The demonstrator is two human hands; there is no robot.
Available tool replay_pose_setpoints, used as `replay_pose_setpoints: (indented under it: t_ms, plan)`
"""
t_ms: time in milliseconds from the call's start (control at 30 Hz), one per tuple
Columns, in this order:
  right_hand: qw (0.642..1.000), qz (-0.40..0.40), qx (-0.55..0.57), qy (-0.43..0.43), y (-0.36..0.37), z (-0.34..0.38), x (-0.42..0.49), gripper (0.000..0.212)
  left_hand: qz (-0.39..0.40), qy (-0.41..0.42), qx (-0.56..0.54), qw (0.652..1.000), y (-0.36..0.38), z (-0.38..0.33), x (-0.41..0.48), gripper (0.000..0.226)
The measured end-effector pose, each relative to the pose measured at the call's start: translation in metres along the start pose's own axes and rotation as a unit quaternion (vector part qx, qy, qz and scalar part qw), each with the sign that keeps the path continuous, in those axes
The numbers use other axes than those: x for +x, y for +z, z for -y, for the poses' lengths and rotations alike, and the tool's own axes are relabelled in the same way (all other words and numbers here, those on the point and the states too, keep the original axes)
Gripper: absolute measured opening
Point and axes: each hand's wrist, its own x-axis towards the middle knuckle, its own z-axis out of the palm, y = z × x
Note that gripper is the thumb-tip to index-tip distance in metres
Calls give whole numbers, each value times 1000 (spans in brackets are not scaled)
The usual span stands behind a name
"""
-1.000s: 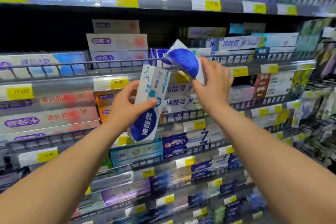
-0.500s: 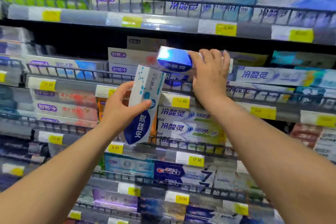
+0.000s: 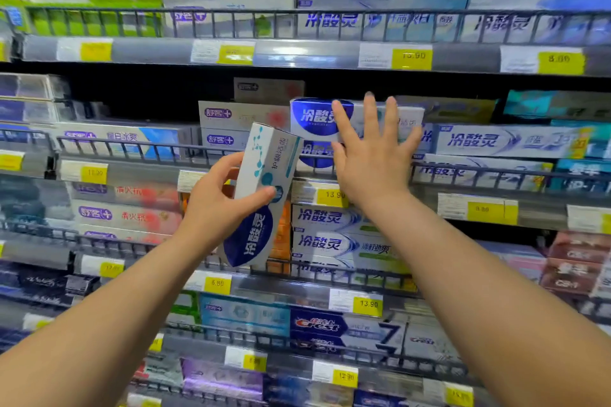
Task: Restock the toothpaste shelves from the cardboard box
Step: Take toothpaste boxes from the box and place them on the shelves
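Observation:
My left hand [image 3: 218,201] grips a white and blue toothpaste box [image 3: 264,195], held tilted and nearly upright in front of the shelves. A second blue and white toothpaste box [image 3: 314,117] lies flat on top of a stack on the middle shelf [image 3: 132,155]. My right hand [image 3: 370,152] is spread with straight fingers against the front of that box. The cardboard box is out of sight.
Wire-fronted shelves [image 3: 330,15] hold rows of toothpaste boxes above, beside and below my hands. Yellow price tags [image 3: 411,58] line each shelf edge. A dark gap [image 3: 139,92] opens at the back of the middle shelf, left of the stack.
My right hand has set the blue box flat on the stack and let go of it; its fingers now lie straight against the front. The left hand still holds its box.

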Motion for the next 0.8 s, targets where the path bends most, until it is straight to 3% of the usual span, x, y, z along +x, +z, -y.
replay_pose_setpoints:
  t_ms: [300, 433, 600, 700, 800]
  plan:
    - [994, 98, 36, 42, 13, 3, 30, 54, 6, 43, 12, 999, -12, -9, -2, 52]
    - [994, 61, 85, 25, 10, -9, 16, 54, 8, 108, 67, 992, -7, -16, 0, 58]
    - [991, -29, 120, 56, 10, -53, -23, 50, -26, 255, 217, 942, 15, -47, 20, 67]
    - [990, -30, 113, 83, 10, -72, -35, 45, -39, 342, 298, 890, 38, -68, 42, 69]
    - [992, -20, 98, 79, 11, -82, -41, 39, -18, 367, 366, 855, 64, -82, 67, 71]
